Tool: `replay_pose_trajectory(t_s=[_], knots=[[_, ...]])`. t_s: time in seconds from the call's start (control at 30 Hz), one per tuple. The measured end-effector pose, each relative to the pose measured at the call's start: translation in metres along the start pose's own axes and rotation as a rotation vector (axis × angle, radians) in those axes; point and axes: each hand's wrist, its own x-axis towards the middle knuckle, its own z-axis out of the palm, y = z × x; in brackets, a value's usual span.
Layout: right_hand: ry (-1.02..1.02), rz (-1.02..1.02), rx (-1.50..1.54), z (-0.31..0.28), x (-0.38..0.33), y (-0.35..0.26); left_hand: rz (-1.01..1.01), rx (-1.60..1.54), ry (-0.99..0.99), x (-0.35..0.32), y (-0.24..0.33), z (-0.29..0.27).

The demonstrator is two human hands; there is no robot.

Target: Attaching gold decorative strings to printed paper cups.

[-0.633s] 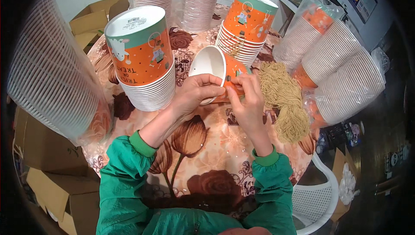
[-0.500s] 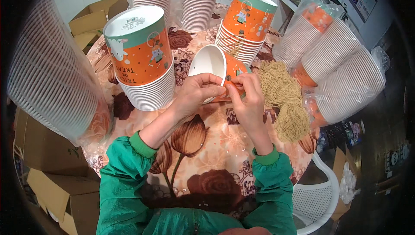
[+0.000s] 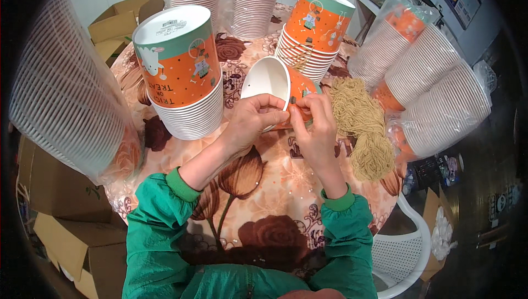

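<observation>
A paper bucket (image 3: 266,81), white inside and orange with a green band outside, lies tipped on its side on the table with its mouth facing left. My left hand (image 3: 248,123) grips its near rim, thumb outside and fingers at the edge. Just right of that, the thumb and fingers of my right hand (image 3: 317,127) are pinched together against the bucket's outer wall, close to the left fingertips. Whatever lies between the right fingertips is too small to make out. To the right of this hand rests a loose bundle of tan cord (image 3: 360,128).
Upside-down bucket stacks stand at left (image 3: 179,73) and behind (image 3: 316,24), the latter with cord lengths on it. Bagged bucket stacks (image 3: 434,90) lie at right; another bagged stack (image 3: 71,90) leans far left. Cardboard boxes (image 3: 82,238) and a white chair (image 3: 404,249) flank the flowered tablecloth (image 3: 297,189).
Almost nothing differs. The view has shifted slightly, and both hands stay at the bucket's rim with only tiny finger movement.
</observation>
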Motion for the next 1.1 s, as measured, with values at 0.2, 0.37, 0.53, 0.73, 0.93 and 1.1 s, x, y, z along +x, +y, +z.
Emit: replay_pose_trajectory(t_s=[0.2,0.37,0.53,0.73,0.93,1.1], knots=[[-0.009,0.019,0.016,0.001,0.001,0.001,-0.009,0.061,0.034,-0.002,0.003,-0.002],[-0.008,-0.03,0.014,-0.005,0.002,0.003,-0.051,-0.01,0.022,0.002,0.001,-0.002],[-0.029,0.014,0.032,-0.001,0.0,-0.004,-0.033,-0.015,0.021,-0.001,0.006,-0.003],[-0.109,-0.115,0.008,0.003,0.0,-0.007,-0.063,-0.054,0.094,0.004,0.017,-0.009],[-0.096,-0.063,0.0,0.001,0.001,-0.006,-0.066,-0.028,0.046,0.003,0.026,-0.011],[-0.147,0.092,0.302,-0.002,0.003,-0.001,-0.107,-0.096,-0.003,0.006,0.029,-0.016]])
